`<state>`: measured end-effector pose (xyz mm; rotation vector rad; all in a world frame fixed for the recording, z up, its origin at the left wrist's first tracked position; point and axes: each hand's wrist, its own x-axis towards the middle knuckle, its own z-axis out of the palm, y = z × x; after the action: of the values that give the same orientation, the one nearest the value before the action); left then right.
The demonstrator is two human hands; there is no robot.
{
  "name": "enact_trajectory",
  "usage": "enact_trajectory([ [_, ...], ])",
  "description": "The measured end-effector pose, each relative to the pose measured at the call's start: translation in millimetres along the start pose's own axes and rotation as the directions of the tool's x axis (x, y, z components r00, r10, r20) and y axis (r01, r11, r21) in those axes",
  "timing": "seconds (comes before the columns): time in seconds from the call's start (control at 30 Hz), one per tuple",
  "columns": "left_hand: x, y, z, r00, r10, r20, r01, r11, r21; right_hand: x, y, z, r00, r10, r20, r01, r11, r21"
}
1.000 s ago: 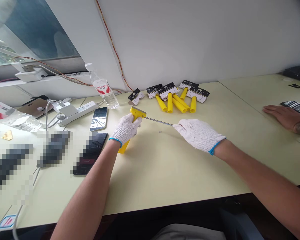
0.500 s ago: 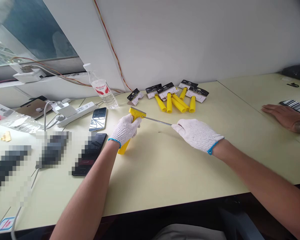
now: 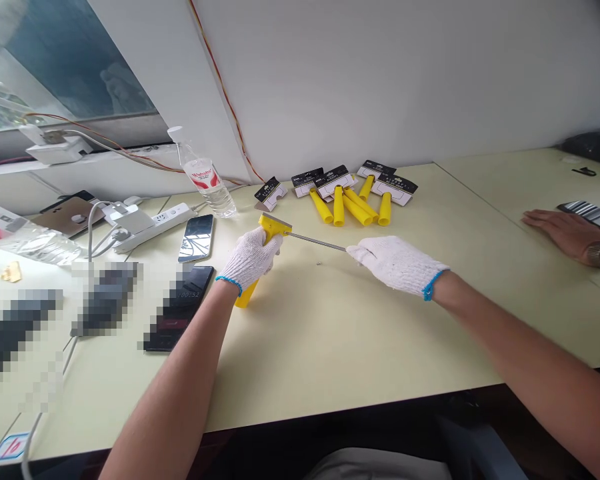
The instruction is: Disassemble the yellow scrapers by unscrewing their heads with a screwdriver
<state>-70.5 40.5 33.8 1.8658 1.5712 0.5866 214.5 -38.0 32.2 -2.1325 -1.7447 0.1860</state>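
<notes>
My left hand, in a white knit glove with a blue cuff, is wrapped round the yellow scraper just below its head. A thin metal blade edge shows along the top of that head, and the handle's lower end sticks out under my palm. My right hand, gloved the same way, is closed round a screwdriver, whose handle it hides. The long metal screwdriver shaft reaches left, its tip at the side of the scraper head. Below the shaft a tiny metal piece, perhaps a screw, lies on the table.
Several yellow handles with black-and-white cards lie at the wall, near a loose card. Leftward are a water bottle, a power strip and phones. Another person's hand rests at far right.
My right hand has shifted slightly right and turned a little at the wrist, still holding the screwdriver. My left hand and the scraper stay nearly in place.
</notes>
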Motion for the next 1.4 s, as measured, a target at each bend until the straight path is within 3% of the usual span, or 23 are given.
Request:
enact_trajectory([
  [0.1,0.8,-1.9,-0.5,1.0,0.016,0.0,-0.016,1.0,0.002,-0.7,-4.9,-3.2,0.99,-0.052,0.134,0.063,0.995,-0.078],
  [0.3,-0.6,1.7,-1.5,1.0,0.004,0.001,-0.004,1.0,-0.009,-4.4,-11.2,-9.1,0.958,-0.096,0.272,0.134,0.983,-0.126],
  [0.53,-2.7,5.7,-3.3,1.0,-0.013,-0.001,0.013,1.0,-0.013,-0.3,-6.9,-4.2,0.98,-0.089,0.176,0.12,0.977,-0.174],
  [0.67,-2.8,5.6,-3.3,1.0,-0.022,-0.019,0.022,0.999,-0.034,0.1,-5.0,-6.4,0.975,-0.083,0.206,0.123,0.974,-0.191],
  [0.87,-1.1,2.7,-2.4,1.0,-0.003,-0.017,0.002,0.997,-0.08,4.2,16.5,-1.5,0.977,-0.025,0.212,0.075,0.97,-0.231],
  [1.03,-3.5,4.7,1.0,0.999,0.019,0.026,-0.016,0.994,-0.112,12.4,28.7,11.1,0.99,-0.043,0.132,0.077,0.961,-0.267],
  [1.17,-7.8,11.9,4.7,0.996,0.001,0.086,0.017,0.977,-0.213,14.4,1.3,21.2,0.988,-0.151,0.009,0.149,0.959,-0.242],
  [1.23,-9.2,14.1,6.4,0.994,-0.01,0.11,0.034,0.975,-0.22,15.7,-23.4,26.5,0.96,-0.275,-0.054,0.27,0.959,-0.084],
  [1.3,-9.5,14.1,8.2,0.991,-0.014,0.13,0.042,0.976,-0.215,18.7,-48.1,31.6,0.926,-0.373,-0.056,0.377,0.921,0.094],
  [1.4,-8.3,11.8,10.8,0.988,-0.012,0.157,0.047,0.975,-0.218,25.7,-73.6,37.2,0.913,-0.408,-0.026,0.407,0.902,0.143],
])
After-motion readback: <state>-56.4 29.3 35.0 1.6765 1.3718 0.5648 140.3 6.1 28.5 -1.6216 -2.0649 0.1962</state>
